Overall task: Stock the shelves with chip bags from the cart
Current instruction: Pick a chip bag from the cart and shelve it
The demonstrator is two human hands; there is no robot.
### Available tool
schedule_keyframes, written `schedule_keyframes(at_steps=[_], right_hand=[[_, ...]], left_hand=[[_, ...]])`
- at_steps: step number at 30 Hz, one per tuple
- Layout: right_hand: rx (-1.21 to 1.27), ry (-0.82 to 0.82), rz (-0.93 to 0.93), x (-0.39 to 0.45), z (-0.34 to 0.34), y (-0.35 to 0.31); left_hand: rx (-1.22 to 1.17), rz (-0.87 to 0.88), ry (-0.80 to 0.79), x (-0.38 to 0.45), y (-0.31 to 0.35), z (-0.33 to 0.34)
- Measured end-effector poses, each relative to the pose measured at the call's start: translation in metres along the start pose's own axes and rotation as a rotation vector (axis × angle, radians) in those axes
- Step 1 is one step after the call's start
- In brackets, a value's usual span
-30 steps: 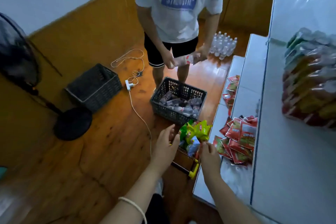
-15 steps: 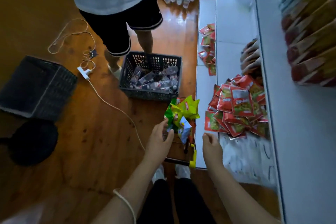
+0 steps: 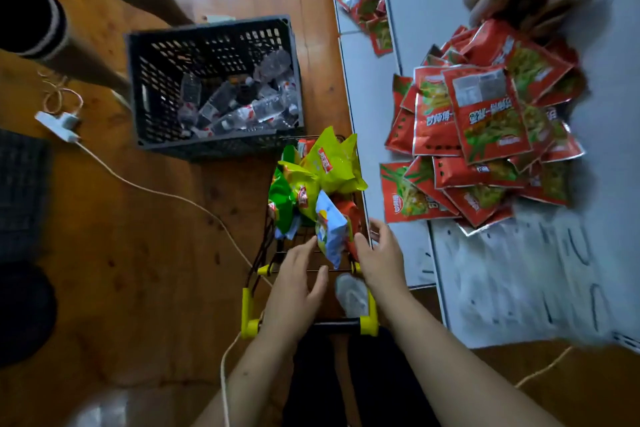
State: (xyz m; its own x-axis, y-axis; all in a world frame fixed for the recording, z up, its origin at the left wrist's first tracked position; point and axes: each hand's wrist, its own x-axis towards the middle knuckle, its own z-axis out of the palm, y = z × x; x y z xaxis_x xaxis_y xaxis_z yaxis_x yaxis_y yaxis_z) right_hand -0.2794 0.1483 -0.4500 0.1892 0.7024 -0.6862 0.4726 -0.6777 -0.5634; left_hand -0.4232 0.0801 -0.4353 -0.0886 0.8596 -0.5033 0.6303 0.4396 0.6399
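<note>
The small wire cart [image 3: 277, 253] stands on the floor just beside the white shelf [image 3: 374, 135]. Chip bags are piled in it: a yellow-green bag [image 3: 332, 163] on top, a green bag [image 3: 281, 201] at its left side, and a light blue bag [image 3: 330, 232] nearest the person.

Left hand [image 3: 299, 282]: fingers extended and apart, fingertips touching the lower left edge of the light blue bag; no grip formed. Right hand [image 3: 379, 255]: fingers loosely spread, against the right side of the same bag, not closed on it.

The current step appears to be taking hold of the light blue bag with both hands.

Hazards:
- The bags are slick and inflated. A lift with flat fingers may let the bag slip back into the cart.
- The yellow-green bag leans over the pile. Pulling the light blue bag may dislodge it onto the floor.
- Red snack packets [image 3: 485, 128] lie loosely heaped on the shelf. A bag set among them may slide off the edge.
</note>
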Motion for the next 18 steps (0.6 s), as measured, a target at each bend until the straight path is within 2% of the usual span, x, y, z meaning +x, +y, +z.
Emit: schedule_keyframes(at_steps=[3, 8, 12, 18], right_hand=[[0.029, -0.031, 0.028, 0.027, 0.011, 0.012], [0.065, -0.049, 0.033, 0.054, 0.032, 0.021], [0.111, -0.057, 0.066, 0.058, 0.042, 0.022], [0.118, -0.116, 0.0, 0.045, 0.044, 0.023]], left_hand=[[-0.043, -0.028, 0.023, 0.039, -0.008, 0.022], [-0.18, -0.198, -0.012, 0.088, -0.014, 0.055], [-0.291, -0.289, -0.087, 0.091, -0.013, 0.068], [-0.407, -0.285, -0.139, 0.081, -0.01, 0.059]])
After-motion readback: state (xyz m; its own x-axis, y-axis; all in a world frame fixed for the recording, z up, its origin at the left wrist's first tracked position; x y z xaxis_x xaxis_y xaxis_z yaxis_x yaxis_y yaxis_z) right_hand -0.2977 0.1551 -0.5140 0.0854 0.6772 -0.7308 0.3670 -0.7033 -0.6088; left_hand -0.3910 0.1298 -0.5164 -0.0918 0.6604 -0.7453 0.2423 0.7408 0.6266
